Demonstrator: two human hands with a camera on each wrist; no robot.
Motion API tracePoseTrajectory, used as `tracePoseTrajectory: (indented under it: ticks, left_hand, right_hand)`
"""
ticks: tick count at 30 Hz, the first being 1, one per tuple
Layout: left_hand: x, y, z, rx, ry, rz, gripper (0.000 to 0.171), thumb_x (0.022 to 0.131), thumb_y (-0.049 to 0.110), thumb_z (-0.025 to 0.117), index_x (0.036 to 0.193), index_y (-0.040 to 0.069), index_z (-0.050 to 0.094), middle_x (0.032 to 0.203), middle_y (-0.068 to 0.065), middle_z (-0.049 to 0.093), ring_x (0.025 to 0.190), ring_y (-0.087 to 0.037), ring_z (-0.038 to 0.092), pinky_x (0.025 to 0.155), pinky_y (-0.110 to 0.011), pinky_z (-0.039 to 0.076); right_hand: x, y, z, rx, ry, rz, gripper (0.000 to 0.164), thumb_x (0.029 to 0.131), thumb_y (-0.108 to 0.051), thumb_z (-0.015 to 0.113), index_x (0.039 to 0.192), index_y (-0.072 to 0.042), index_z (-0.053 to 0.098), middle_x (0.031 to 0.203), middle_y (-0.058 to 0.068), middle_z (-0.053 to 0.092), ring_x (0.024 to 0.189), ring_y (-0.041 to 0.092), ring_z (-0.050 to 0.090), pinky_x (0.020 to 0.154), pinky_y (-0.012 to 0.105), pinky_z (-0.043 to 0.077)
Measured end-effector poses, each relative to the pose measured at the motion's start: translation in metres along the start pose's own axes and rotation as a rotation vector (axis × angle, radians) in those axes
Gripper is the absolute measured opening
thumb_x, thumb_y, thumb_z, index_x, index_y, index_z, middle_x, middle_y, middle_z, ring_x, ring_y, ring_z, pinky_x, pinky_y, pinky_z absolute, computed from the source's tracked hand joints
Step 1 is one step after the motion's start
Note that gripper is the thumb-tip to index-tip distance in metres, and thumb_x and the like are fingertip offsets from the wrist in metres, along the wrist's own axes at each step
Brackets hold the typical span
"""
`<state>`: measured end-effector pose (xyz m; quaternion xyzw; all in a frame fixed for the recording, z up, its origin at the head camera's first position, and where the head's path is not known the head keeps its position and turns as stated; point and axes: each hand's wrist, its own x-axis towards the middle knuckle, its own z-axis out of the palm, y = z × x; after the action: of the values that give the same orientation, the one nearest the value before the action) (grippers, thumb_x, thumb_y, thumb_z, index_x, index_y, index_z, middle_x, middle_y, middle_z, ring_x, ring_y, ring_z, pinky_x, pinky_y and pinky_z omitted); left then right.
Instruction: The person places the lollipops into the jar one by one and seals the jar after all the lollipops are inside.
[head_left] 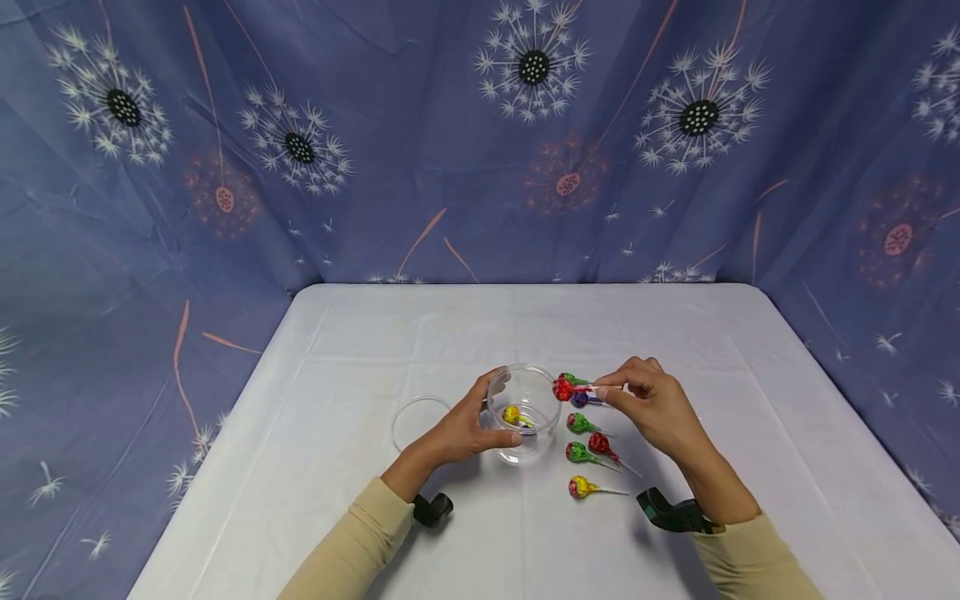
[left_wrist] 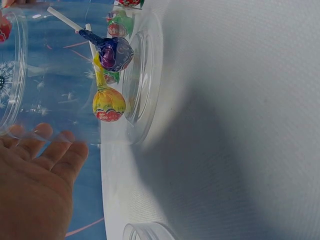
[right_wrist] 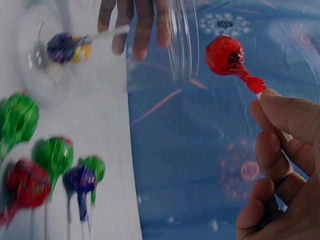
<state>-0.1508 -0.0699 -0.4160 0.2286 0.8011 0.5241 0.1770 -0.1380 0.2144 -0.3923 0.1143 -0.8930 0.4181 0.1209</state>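
My left hand [head_left: 461,432] grips a clear plastic jar [head_left: 546,435] round its side, thumb in front and fingers behind. Inside the jar lie a yellow lollipop [left_wrist: 109,105] and a dark purple lollipop [left_wrist: 116,54], both near its bottom. Thumb and fingers of my right hand [head_left: 651,407] pinch the stick of a red lollipop [right_wrist: 225,55]. Its wrapped head points left, close to the jar's rim on the right side in the head view.
Right of the jar, several lollipops lie on the white table: green [head_left: 577,423], red [head_left: 600,444], purple [head_left: 579,399] and yellow [head_left: 581,487]. A clear round lid [head_left: 394,421] rests left of the jar, partly behind the left hand. Behind the table hangs a blue dandelion-patterned curtain [head_left: 420,150].
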Motion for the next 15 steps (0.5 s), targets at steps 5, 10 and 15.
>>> tracePoseTrajectory:
  ticks: [5,10,15]
  left_hand:
    - [-0.002,0.004,0.0,0.013,0.003,-0.011,0.092,0.081,0.022,0.075,0.15,0.016,0.015,0.154,-0.011,0.027,0.142,-0.033,0.028,0.116,-0.048,0.027]
    - [0.0,0.002,0.001,0.006,0.008,-0.005,0.091,0.081,0.022,0.075,0.15,0.015,0.016,0.153,-0.013,0.028,0.14,-0.037,0.03,0.115,-0.05,0.027]
    - [0.0,0.003,0.001,-0.007,0.004,-0.011,0.091,0.081,0.023,0.075,0.15,0.016,0.016,0.152,-0.012,0.028,0.138,-0.04,0.032,0.114,-0.052,0.028]
  right_hand:
    - [0.01,-0.012,0.012,0.03,-0.02,-0.029,0.006,0.083,-0.019,0.072,0.087,-0.018,0.076,0.077,-0.006,0.057,0.08,0.017,0.038,0.066,0.023,0.033]
    - [0.016,-0.021,0.022,0.054,-0.064,-0.046,0.006,0.083,-0.021,0.072,0.088,-0.02,0.075,0.077,-0.008,0.058,0.082,0.019,0.041,0.07,0.025,0.035]
    - [0.019,-0.025,0.032,0.046,-0.091,-0.067,0.004,0.082,-0.022,0.073,0.086,-0.022,0.075,0.075,-0.009,0.056,0.08,0.016,0.04,0.068,0.029,0.035]
